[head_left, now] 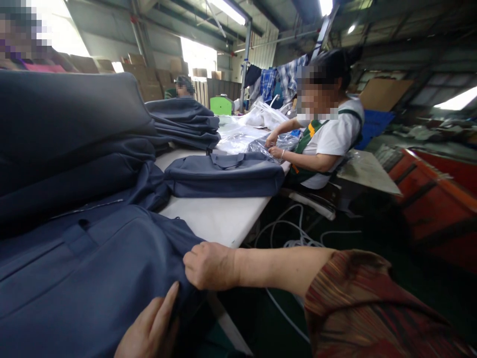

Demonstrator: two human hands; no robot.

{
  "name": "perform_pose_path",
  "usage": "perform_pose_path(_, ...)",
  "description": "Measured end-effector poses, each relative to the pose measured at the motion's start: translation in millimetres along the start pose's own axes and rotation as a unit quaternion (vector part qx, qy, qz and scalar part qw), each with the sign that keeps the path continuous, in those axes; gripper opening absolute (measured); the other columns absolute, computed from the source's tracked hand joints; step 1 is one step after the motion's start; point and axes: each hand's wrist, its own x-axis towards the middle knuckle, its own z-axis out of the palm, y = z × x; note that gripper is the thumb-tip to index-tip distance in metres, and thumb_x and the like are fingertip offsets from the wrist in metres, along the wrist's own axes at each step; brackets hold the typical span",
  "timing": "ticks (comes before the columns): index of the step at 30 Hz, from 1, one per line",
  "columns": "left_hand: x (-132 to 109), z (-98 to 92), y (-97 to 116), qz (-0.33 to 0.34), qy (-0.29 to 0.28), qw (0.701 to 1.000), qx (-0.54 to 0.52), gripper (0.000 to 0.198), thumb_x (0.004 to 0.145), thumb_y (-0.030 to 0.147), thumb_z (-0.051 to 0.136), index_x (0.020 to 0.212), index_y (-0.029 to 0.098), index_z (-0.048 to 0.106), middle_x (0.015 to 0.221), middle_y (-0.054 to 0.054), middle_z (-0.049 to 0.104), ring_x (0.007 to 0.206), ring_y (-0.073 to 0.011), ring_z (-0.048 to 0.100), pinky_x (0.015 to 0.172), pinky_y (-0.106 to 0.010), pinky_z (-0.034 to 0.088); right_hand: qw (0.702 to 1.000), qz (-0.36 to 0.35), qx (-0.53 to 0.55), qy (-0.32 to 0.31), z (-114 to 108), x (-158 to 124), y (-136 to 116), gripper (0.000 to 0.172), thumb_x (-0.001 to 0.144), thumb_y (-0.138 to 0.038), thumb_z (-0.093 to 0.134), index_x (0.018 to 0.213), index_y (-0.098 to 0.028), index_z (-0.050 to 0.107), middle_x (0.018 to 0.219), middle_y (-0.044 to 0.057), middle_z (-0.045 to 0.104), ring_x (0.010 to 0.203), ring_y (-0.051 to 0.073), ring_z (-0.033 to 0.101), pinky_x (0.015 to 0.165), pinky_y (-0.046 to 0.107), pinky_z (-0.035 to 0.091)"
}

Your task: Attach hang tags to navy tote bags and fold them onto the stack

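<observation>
You count one left hand (149,323), one right hand (208,266), one near bag (93,278), one far bag (223,174), one near stack (67,134), one far stack (186,122).

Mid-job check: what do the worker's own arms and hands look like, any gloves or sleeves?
No gloves, rings or watch show. The right hand joins an uncovered forearm, then a loose sleeve of dark red-brown fabric with fine stripes. The left hand shows only partly at the bottom edge; its arm and any sleeve are out of frame.

Garment/bag factory floor: metal roof trusses (179,20) at 12 o'clock, stacked cartons (145,79) at 11, long white worktable (219,219) centre, piled navy bags (186,122), seated co-worker (328,134) at 1.
</observation>
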Motion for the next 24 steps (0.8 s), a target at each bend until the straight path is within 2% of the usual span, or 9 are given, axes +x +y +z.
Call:
perform_pose_path(3,1.9,-6.2,0.8,0.003,0.016,1.0,0.001,0.072,0.095,0.004,0.04,0.163,0.019,0.02,0.105,-0.009,0.072,0.086,-0.0203,0.072,0.08,-0.028,0.063,0.999,0.014,-0.005,0.035,-4.9,-5.7,3.6,0.023,0.1,-0.015,0.049,0.087,-0.011,0.068,0.087,0.014,0.064,0.077,0.026,0.06,0.06,0.038,0.049)
perform_pose_path(7,7.8,-9.8,4.5,-0.015,0.047,0.999,0.01,0.075,0.1,0.009,0.042,0.166,0.019,0.008,0.092,-0.004,0.066,0.069,-0.0159,0.067,0.071,-0.024,0.06,0.996,0.044,0.025,0.079,8.4,-17.5,9.4,0.02,0.1,-0.015,0.048,0.085,-0.015,0.063,0.085,0.01,0.062,0.079,0.025,0.058,0.067,0.039,0.051)
perform_pose_path(9,10.3,-8.4,6.5,-0.022,0.018,1.0,0.002,0.075,0.1,0.008,0.04,0.166,0.021,0.006,0.084,0.0,0.06,0.06,-0.0132,0.062,0.062,-0.02,0.056,0.991,0.071,0.057,0.101,24.1,-26.3,12.4,0.019,0.099,-0.016,0.05,0.083,-0.018,0.06,0.084,0.008,0.062,0.08,0.022,0.058,0.073,0.035,0.053)
perform_pose_path(11,11.9,-6.2,8.1,-0.041,-0.031,0.999,0.005,0.075,0.099,0.004,0.037,0.166,0.023,0.011,0.083,0.001,0.057,0.057,-0.012,0.061,0.056,-0.02,0.051,0.978,0.135,0.088,0.135,39.7,-38.8,18.3,0.02,0.096,-0.011,0.049,0.082,-0.02,0.06,0.083,0.006,0.063,0.082,0.021,0.06,0.077,0.033,0.054)
perform_pose_path(13,13.2,-4.2,9.2,-0.068,-0.09,0.993,0.016,0.073,0.096,0.002,0.035,0.165,0.024,0.02,0.086,0.0,0.058,0.057,-0.0124,0.061,0.056,-0.021,0.05,0.95,0.232,0.114,0.173,49.6,-53.6,27.1,0.026,0.09,-0.003,0.043,0.082,-0.019,0.062,0.081,0.006,0.064,0.082,0.02,0.061,0.078,0.033,0.054)
perform_pose_path(16,14.9,-2.5,9.2,-0.081,-0.155,0.984,0.022,0.074,0.092,-0.002,0.033,0.162,0.024,0.03,0.091,-0.002,0.06,0.06,-0.0132,0.063,0.059,-0.023,0.051,0.901,0.347,0.163,0.203,49.8,-67.1,35.5,0.032,0.088,0.001,0.04,0.087,-0.017,0.066,0.083,0.006,0.068,0.08,0.018,0.064,0.076,0.031,0.055)
perform_pose_path(18,15.4,-1.8,8.0,-0.065,-0.171,0.983,0.013,0.074,0.092,-0.002,0.033,0.161,0.025,0.033,0.092,-0.002,0.061,0.06,-0.0126,0.063,0.06,-0.022,0.052,0.883,0.374,0.209,0.193,44.0,-60.6,32.1,0.023,0.097,-0.008,0.046,0.099,-0.016,0.068,0.089,0.004,0.073,0.079,0.015,0.068,0.073,0.026,0.055)
perform_pose_path(20,15.5,-1.0,6.6,-0.054,-0.165,0.985,0.008,0.074,0.093,-0.002,0.035,0.161,0.026,0.034,0.093,-0.002,0.062,0.059,-0.0118,0.062,0.06,-0.021,0.052,0.875,0.382,0.249,0.165,37.8,-40.8,22.9,0.018,0.103,-0.026,0.053,0.105,-0.017,0.069,0.092,0.003,0.076,0.08,0.014,0.07,0.073,0.023,0.055)
perform_pose_path(24,16.3,-0.2,7.2,-0.051,-0.156,0.986,0.027,0.073,0.092,-0.003,0.037,0.159,0.025,0.039,0.093,-0.002,0.062,0.057,-0.0112,0.061,0.062,-0.02,0.054,0.867,0.411,0.264,0.094,32.0,9.9,7.0,0.044,0.095,-0.059,0.063,0.096,-0.015,0.071,0.097,0.013,0.077,0.089,0.026,0.072,0.078,0.036,0.055)
